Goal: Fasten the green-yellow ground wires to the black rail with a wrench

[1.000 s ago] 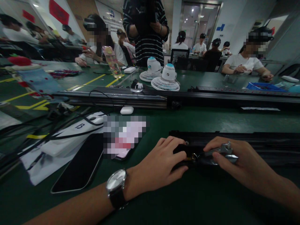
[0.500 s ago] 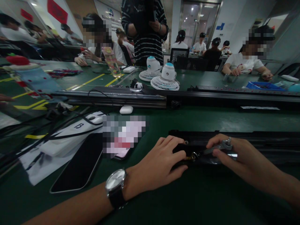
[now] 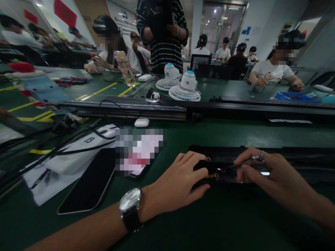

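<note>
A long black strip (image 3: 282, 158) with a raised back edge lies on the green table in front of me. My left hand (image 3: 183, 177), wearing a watch (image 3: 130, 202), is laid over its left end, fingers on top and thumb along the near side. Beside the index fingertip are a small orange-yellow piece and a round metal ring (image 3: 216, 176). My right hand (image 3: 269, 174) pinches slim silver tweezers (image 3: 244, 162) between thumb and fingers. Their tip points left, just above that ring; whether it touches anything I cannot tell. A bright metal glint shows under the right palm.
Left of my hands lie a lit phone (image 3: 141, 153), a dark phone (image 3: 89, 181) and a white power strip (image 3: 78, 150) with black cables. Beyond them are an earbud case (image 3: 141, 122), a long metal rail (image 3: 131, 111) and two white fans (image 3: 185, 87). Several people sit or stand further back.
The tweezers' tip has lifted away from the metal ring and the tool has turned in my right fingers. My left hand stays in place.
</note>
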Available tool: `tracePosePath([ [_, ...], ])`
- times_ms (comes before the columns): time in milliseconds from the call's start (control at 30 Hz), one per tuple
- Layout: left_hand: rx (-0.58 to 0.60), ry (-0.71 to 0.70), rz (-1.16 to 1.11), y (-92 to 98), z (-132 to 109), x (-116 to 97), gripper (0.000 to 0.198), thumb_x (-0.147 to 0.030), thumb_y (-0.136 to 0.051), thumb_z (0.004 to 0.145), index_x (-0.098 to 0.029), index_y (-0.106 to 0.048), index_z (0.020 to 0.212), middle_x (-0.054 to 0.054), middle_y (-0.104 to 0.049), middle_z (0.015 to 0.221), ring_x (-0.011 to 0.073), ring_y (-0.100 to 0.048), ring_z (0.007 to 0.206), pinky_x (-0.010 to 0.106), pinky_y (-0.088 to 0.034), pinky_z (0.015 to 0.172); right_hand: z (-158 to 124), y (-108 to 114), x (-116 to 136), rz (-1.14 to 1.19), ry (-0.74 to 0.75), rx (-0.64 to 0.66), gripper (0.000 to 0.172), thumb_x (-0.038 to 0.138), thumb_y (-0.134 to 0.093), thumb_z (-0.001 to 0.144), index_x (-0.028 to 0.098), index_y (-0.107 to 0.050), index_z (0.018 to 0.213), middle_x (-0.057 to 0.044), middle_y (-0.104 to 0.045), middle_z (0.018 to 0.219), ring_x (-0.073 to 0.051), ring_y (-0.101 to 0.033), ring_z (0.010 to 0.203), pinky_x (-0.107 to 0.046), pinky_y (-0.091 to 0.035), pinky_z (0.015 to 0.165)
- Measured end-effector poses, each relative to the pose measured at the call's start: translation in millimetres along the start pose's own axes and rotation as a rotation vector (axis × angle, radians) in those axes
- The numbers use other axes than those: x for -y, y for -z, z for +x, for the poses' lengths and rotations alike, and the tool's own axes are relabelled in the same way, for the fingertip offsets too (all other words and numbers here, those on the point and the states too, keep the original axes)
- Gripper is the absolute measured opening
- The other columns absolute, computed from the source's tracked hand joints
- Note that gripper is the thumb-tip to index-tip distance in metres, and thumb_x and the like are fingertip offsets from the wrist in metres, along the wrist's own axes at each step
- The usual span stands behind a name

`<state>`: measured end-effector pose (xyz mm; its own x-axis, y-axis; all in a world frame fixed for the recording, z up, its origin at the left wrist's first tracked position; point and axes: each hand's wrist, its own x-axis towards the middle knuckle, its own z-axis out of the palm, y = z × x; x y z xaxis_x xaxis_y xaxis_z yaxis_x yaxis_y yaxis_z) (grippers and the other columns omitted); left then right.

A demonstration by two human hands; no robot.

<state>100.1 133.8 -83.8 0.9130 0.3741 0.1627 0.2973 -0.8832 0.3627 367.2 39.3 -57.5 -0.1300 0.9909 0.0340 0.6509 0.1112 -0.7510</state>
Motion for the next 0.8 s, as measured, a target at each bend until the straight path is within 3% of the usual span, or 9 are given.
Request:
tracePosePath([
  [800,0.004,-0.005,-0.003,-1.2,0.2,2.0,0.022,-0.035,-0.056,0.101,-0.025,-0.062,0.12,0.009,-0.049,0.145,0.0272,-0.045,0.133,0.048,-0.042,0.105,1.0,-10.2,5.9,-0.079,0.159,-0.034,0.013,0.021,-0.05,0.101,0.025,-0.058,0.11,0.005,-0.073,0.08,-0.01,-0.07,0.068,-0.022,-0.052,0.063],
])
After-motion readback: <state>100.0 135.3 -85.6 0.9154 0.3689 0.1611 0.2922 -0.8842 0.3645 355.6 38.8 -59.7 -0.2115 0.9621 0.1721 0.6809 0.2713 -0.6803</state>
